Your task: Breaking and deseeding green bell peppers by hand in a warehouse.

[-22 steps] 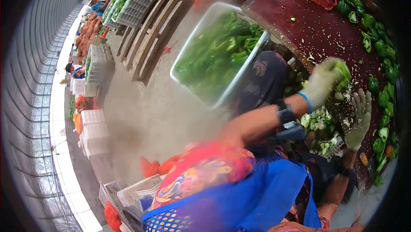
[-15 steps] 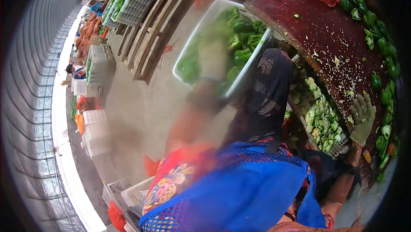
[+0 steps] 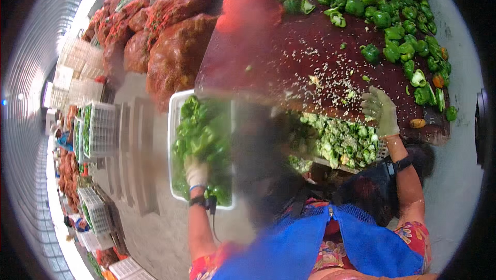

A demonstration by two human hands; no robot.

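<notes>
My left hand, in a pale glove, reaches down among green bell peppers in a white plastic crate at my left. Blur and the peppers hide its fingertips, so its grip is unclear. My right hand, also gloved, rests open at the near edge of the dark red table, fingers spread and nothing in them. Pale seeds are scattered across the tabletop near it. Just below that edge stands a crate of cut pepper cores.
Many whole green peppers lie along the table's far and right side. A red mesh bag sits at its far left corner. Full mesh sacks stand beyond the crate. Wooden pallets and a stacked white crate are farther left.
My view has swung left to right, bringing the table and sacks more into sight. My left hand is still in the pepper crate, less blurred now. My right hand stays at the table edge.
</notes>
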